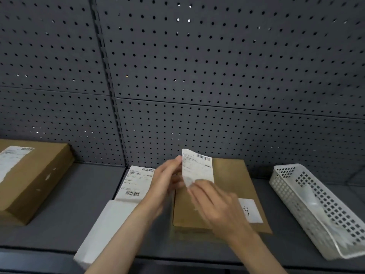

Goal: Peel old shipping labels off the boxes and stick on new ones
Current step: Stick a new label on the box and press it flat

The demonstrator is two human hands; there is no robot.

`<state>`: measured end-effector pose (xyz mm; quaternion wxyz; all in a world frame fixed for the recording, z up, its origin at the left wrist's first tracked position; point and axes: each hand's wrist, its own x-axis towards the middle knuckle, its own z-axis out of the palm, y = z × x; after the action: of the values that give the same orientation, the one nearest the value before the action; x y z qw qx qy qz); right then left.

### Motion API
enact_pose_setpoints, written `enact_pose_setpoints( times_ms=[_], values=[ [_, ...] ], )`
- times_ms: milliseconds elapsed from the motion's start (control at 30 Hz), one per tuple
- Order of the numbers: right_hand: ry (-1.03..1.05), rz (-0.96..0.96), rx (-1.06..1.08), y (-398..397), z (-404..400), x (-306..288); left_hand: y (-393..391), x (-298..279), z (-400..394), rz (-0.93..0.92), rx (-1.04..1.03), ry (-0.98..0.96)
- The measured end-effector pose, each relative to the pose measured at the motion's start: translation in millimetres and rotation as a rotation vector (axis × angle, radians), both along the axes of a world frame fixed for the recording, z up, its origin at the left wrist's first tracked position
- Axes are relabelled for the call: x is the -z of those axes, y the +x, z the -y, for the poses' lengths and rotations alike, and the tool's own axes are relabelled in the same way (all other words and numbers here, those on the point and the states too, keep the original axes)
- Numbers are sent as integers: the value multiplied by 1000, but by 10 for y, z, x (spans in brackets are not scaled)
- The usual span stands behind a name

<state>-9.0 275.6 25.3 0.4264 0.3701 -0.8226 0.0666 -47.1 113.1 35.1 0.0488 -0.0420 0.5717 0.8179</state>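
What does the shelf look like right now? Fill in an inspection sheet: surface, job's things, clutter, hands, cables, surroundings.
Surface: dark grey shelf, holding boxes and a basket.
Job's things: loose shipping label held up over the flat brown box; small white sticker on that box; white label sheets lying left of it; second brown box at far left with a label on top.
Clutter: white perforated basket at right, contents unclear.
Hands: left hand pinches the label's left edge; right hand is blurred at its lower edge, grip unclear.
Cables: nothing seen.
Surroundings: grey pegboard wall behind.
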Motion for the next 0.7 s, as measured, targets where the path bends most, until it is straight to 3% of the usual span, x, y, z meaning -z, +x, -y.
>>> enact_pose_setpoints(
  times_ms=[200,333,433,567,633,700],
  values=[
    [108,159,13,109,-26,215,-72,148,-108,-45,-86,-182],
    [95,468,22,121,-207,226,-92,132,-190,-19,-162,-82],
    [-314,658,39,87,-373,152,-107,126,-206,6,-174,-25],
    [-928,994,243,-192,-631,-61,-79,146,-264,0,-116,-48],
    [-1065,1230,191,-336,-724,-135,-81,141,-307,-11,-112,-43],
    [-1044,1395,148,-406,-779,-143,-97,136,-344,-14,-101,-38]
  ],
)
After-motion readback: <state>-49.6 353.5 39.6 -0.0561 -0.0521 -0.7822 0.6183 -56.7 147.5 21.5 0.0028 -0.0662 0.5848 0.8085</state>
